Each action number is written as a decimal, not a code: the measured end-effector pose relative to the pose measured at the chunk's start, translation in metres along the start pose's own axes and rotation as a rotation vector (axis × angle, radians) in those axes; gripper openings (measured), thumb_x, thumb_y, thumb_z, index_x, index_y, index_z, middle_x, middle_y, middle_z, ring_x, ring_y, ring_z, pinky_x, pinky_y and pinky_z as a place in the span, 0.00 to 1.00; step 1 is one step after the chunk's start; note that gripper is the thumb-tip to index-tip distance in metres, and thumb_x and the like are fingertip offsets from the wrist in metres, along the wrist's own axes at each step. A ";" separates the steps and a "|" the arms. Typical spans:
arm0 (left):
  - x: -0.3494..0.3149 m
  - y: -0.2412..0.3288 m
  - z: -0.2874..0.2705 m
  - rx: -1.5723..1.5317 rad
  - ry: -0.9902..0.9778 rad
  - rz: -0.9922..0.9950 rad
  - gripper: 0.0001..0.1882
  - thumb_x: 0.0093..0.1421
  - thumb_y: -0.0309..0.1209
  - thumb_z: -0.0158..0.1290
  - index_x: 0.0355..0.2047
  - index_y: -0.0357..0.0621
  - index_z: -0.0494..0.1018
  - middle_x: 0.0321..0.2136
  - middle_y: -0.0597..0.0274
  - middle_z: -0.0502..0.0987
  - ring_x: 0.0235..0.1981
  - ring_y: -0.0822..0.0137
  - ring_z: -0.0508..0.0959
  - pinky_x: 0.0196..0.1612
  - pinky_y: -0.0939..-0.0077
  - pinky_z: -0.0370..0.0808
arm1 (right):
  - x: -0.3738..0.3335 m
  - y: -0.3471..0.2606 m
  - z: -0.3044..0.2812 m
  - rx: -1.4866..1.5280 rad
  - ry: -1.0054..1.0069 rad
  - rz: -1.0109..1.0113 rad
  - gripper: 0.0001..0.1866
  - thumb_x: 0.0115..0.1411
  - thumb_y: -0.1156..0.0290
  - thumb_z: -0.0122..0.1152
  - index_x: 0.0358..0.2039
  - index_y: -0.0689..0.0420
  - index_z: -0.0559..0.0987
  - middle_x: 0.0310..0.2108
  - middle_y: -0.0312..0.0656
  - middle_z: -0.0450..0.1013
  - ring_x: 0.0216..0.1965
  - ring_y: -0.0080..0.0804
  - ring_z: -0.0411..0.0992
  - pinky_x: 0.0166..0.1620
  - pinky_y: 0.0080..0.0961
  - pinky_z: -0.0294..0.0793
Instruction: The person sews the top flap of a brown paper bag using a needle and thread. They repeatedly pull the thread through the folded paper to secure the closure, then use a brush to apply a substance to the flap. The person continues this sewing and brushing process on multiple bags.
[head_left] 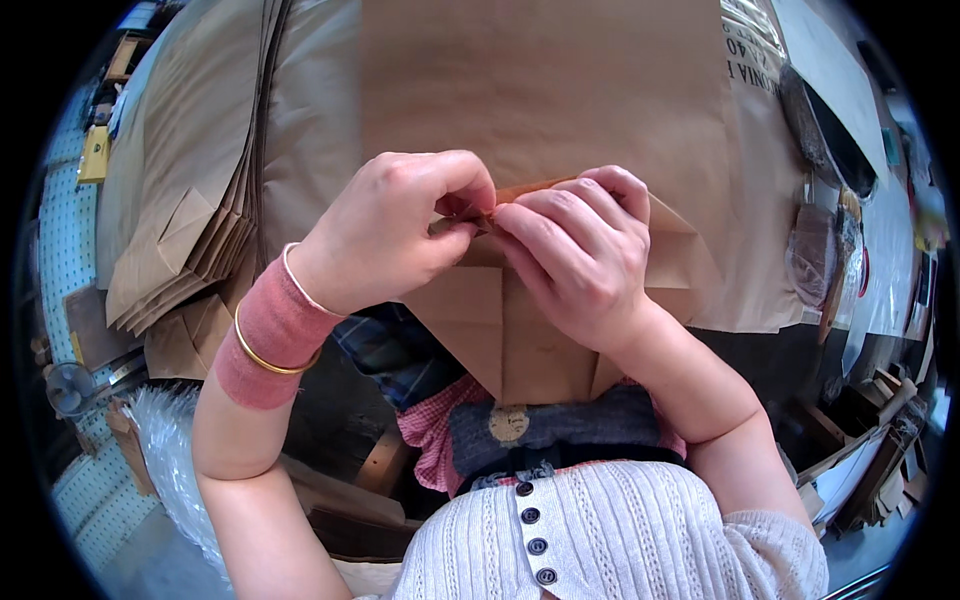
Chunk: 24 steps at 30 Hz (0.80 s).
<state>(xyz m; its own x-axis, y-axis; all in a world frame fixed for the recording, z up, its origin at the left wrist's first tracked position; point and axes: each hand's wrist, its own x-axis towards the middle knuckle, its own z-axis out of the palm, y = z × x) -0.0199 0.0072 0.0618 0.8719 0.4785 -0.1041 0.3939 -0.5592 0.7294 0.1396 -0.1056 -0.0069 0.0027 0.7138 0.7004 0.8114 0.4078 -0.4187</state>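
Note:
My left hand (400,225) and my right hand (590,245) meet in front of me, fingertips almost touching. Each is closed in a pinch. Between them runs a thin orange-brown strip (535,187), mostly covered by the right fingers; its exact kind is hard to make out. Just below the hands lies a brown paper bag (545,340) with its folded end toward my lap. A pink wristband and a gold bangle (262,358) circle my left wrist.
Large brown paper sheets (540,90) cover the table ahead. At the left stand several stacked folded paper bags (180,240). Plastic-wrapped items and a brush (845,230) lie at the right edge. Clear plastic wrap (175,460) sits low at the left, near a wooden piece (383,462).

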 end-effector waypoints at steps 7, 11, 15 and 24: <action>-0.002 -0.005 0.001 -0.049 0.010 -0.001 0.06 0.51 0.18 0.53 0.32 0.33 0.74 0.26 0.55 0.78 0.30 0.64 0.79 0.37 0.74 0.77 | -0.003 -0.002 -0.003 -0.042 -0.025 -0.130 0.10 0.42 0.71 0.64 0.29 0.55 0.80 0.29 0.32 0.73 0.31 0.26 0.73 0.46 0.30 0.66; -0.001 -0.010 0.004 0.050 0.022 0.059 0.06 0.51 0.20 0.53 0.31 0.33 0.76 0.26 0.54 0.78 0.28 0.63 0.78 0.34 0.73 0.76 | -0.005 -0.002 -0.003 -0.072 -0.025 -0.139 0.11 0.41 0.72 0.64 0.30 0.56 0.80 0.29 0.33 0.73 0.30 0.26 0.73 0.45 0.31 0.66; 0.002 -0.011 0.002 0.102 0.012 0.119 0.06 0.52 0.22 0.54 0.30 0.33 0.76 0.26 0.52 0.77 0.27 0.59 0.78 0.33 0.71 0.76 | -0.004 -0.001 -0.003 -0.052 -0.023 -0.157 0.11 0.42 0.72 0.63 0.30 0.56 0.80 0.29 0.34 0.73 0.30 0.27 0.73 0.45 0.31 0.66; 0.028 -0.002 -0.007 0.281 -0.201 0.136 0.07 0.51 0.27 0.55 0.24 0.33 0.78 0.22 0.45 0.77 0.27 0.47 0.79 0.33 0.62 0.76 | -0.007 0.001 0.000 -0.072 -0.014 -0.204 0.10 0.43 0.72 0.62 0.29 0.57 0.80 0.29 0.35 0.73 0.30 0.28 0.73 0.45 0.31 0.66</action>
<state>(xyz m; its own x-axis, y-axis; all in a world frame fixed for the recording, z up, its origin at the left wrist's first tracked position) 0.0015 0.0265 0.0625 0.9505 0.2603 -0.1697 0.3106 -0.7857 0.5349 0.1407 -0.1105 -0.0121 -0.1731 0.6286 0.7582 0.8343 0.5027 -0.2263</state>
